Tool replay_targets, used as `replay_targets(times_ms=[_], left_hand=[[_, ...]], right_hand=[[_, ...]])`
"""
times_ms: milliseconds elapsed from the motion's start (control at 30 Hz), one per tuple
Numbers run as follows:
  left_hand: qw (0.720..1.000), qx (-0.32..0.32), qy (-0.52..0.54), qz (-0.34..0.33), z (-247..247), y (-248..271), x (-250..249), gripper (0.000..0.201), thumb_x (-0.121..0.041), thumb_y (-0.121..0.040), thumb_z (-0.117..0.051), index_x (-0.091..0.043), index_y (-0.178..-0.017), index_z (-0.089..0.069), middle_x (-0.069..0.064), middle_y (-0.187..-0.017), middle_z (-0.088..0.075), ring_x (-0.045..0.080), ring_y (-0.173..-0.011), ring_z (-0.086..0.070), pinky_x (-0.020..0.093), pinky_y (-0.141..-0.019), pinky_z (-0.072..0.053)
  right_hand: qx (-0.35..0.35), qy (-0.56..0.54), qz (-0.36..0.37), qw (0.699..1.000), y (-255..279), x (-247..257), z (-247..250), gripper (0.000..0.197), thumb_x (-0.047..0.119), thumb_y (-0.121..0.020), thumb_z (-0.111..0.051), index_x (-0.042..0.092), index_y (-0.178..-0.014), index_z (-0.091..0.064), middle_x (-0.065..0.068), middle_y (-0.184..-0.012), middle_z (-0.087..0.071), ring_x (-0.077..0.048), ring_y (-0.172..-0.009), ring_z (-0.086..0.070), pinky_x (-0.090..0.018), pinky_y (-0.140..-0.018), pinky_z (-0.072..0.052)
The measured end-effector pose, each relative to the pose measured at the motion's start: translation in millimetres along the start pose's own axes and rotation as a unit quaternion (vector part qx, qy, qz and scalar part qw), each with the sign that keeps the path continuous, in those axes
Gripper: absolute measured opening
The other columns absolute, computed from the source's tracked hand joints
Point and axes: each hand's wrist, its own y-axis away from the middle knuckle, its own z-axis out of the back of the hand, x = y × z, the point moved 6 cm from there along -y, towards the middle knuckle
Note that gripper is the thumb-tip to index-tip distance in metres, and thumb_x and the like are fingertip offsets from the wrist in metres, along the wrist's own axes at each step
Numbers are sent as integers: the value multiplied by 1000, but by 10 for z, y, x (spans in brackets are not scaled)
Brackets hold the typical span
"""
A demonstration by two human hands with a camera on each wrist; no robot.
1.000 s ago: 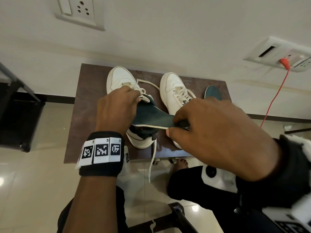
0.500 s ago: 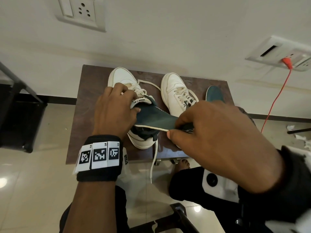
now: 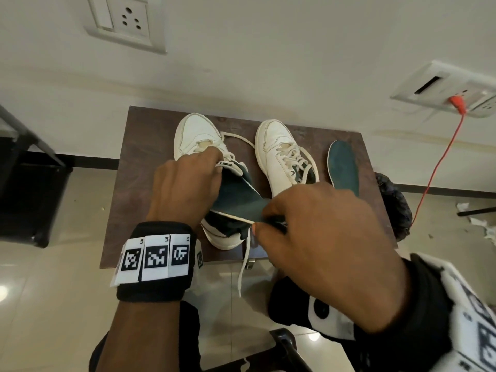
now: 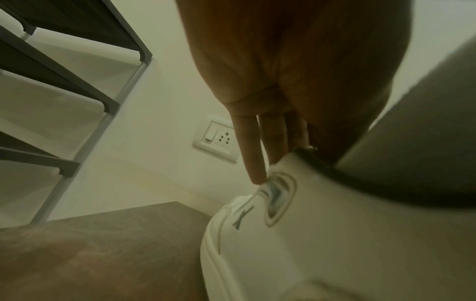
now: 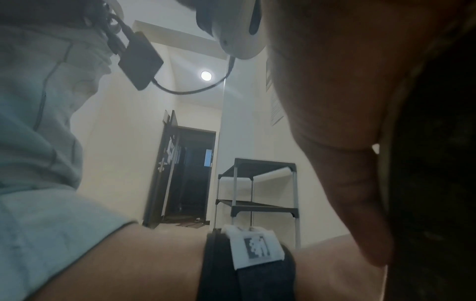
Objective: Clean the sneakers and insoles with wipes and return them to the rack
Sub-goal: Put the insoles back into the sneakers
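Two white sneakers stand on a small brown table (image 3: 128, 200), toes toward the wall. My left hand (image 3: 214, 165) grips the tongue of the left sneaker (image 3: 196, 135); in the left wrist view its fingers (image 4: 257, 160) lie on the white upper (image 4: 309, 244). A dark green insole (image 3: 239, 200) sticks out of that shoe's opening, bent upward. My right hand (image 3: 260, 218) pinches its heel end; its thumb (image 5: 360, 213) lies against the insole's dark surface (image 5: 438, 183). The right sneaker (image 3: 279, 151) stands alone. A second green insole (image 3: 343, 167) lies flat beside it.
A black shoe rack (image 3: 26, 170) (image 5: 257, 193) stands left of the table. A black bag (image 3: 394, 208) sits off the table's right edge, with a red cable (image 3: 440, 162) running up to a wall socket. A loose lace (image 3: 244, 267) hangs over the front edge.
My right hand has shifted a little left and toward me with the insole, and less of the insole shows between the hands. The left hand keeps its hold on the tongue.
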Motion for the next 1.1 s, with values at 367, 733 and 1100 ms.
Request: replay_targets(times_ms=[367,733,1100], left_hand=[[999,-10,30,-36,-32,17,-2,17,-18,-92,-52,-11,-98,-66,9,-90,-67,31,-79,-63,46,-66,-54],[990,-64,124,1,-52,42,60,13,-17,-87,-65,-14,-100,-69,5,-97,-69,24,-90,-60,38,-78,-48],[986,-81,143,10,-74,57,116,14,-18,-86,-67,-12,-98,-70,5,-94,-69,23,-88,-60,35,-77,-47]], right_hand=[[-52,-9,-5,999,-84,26,108,31,50,-87,-41,32,-97,-65,7,-86,-63,-16,-77,-59,-31,-67,-51],[64,32,76,995,54,-73,-105,37,58,-87,-37,32,-104,-57,12,-97,-57,-7,-85,-54,-25,-69,-46],[229,-72,244,940,89,22,-191,62,53,-86,-56,34,-140,-32,13,-142,-29,0,-122,-24,-8,-91,-26]])
